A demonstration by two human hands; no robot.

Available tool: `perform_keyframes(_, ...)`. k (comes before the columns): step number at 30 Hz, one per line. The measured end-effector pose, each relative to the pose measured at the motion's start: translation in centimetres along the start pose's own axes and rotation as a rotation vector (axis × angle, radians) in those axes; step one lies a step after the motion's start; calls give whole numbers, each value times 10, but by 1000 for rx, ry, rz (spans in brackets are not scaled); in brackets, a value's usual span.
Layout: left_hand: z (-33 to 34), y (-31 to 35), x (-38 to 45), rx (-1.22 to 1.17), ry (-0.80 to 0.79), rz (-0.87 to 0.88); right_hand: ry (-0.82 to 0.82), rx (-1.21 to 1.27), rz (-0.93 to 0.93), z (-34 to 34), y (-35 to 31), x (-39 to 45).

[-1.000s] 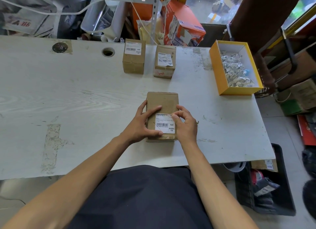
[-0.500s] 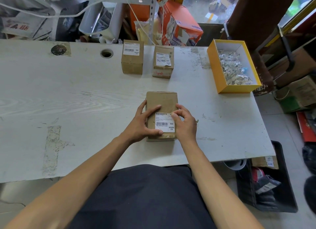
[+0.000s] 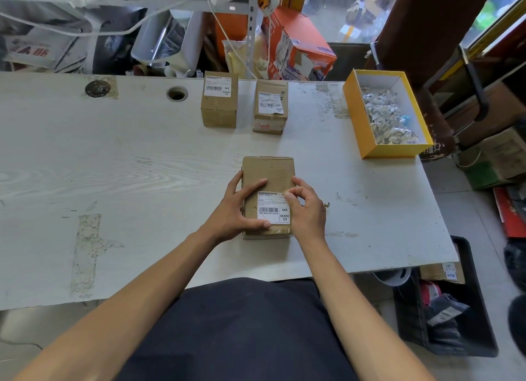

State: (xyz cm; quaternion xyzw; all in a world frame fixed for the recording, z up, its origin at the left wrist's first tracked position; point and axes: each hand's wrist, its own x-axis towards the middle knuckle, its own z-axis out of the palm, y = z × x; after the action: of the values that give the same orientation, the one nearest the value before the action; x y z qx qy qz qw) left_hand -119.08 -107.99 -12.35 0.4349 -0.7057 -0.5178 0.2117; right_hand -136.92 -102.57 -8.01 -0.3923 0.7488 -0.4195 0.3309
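Note:
A brown cardboard box [image 3: 269, 171] lies flat on the white table [image 3: 128, 167] in front of me. It carries a white shipping label [image 3: 273, 208] with a barcode on its near half. My left hand [image 3: 236, 210] grips the box's left side, thumb on the label's lower edge and a finger across the top. My right hand [image 3: 306, 207] sits at the box's right edge, its curled fingertips pinching the label's upper right corner.
Two more labelled cardboard boxes [image 3: 219, 99] [image 3: 270, 109] stand at the table's far side. A yellow open box [image 3: 353, 110] with crumpled label scraps sits far right. Clutter and an orange carton [image 3: 301, 39] lie behind the table; a black crate [image 3: 481, 309] is on the floor right.
Both hands stay on the box; the fingers of the right hand have shifted slightly at the label's upper right corner. The box has not moved.

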Motion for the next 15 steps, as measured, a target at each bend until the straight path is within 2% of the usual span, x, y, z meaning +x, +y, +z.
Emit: perform_keyframes(15, 0, 1, -1, -31, -7, 5, -68, -33, -66, -5, 16, -6)
